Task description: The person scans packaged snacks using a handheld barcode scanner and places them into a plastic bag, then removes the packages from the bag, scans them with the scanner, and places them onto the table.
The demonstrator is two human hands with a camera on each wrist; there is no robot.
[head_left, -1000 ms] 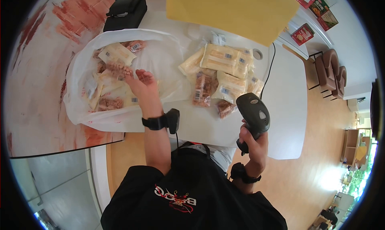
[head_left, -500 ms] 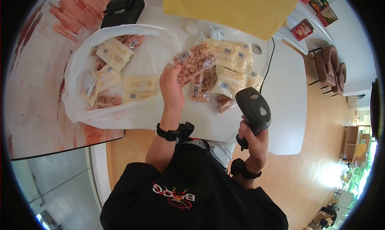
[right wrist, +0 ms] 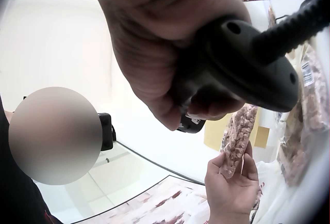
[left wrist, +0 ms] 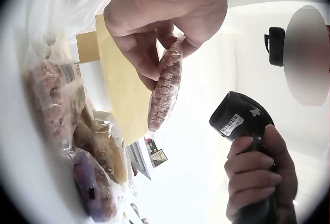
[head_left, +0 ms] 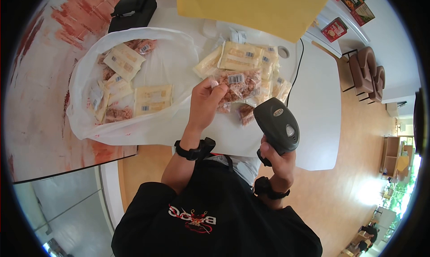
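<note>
Two hands: both clamped on something; the left hand [head_left: 207,103] pinches a packet, the right hand [head_left: 282,164] wraps round a scanner.
Held packet: a clear packet [head_left: 246,87] of reddish-brown pieces, caught at its left end between thumb and fingers, raised above the heap, its barcode label [head_left: 235,78] showing in the head view.
Scanner: a black barcode scanner [head_left: 277,122], held up by its handle, near and to the right of the held packet, the two apart.
Heap: pale packets [head_left: 237,55] piled with reddish-brown packets [head_left: 246,114] on the white bench [head_left: 316,127], right of the bag.
White bag: an open plastic bag [head_left: 177,62] at the left; pale bags of food [head_left: 153,95] and reddish-brown ones [head_left: 118,114] lie inside.
Far side: a black case [head_left: 134,11] at the left, a yellow sheet [head_left: 253,10] beyond the heap.
Right of the heap: a roll of tape [head_left: 287,52] near its far end, just beside a black cord [head_left: 296,73].
</note>
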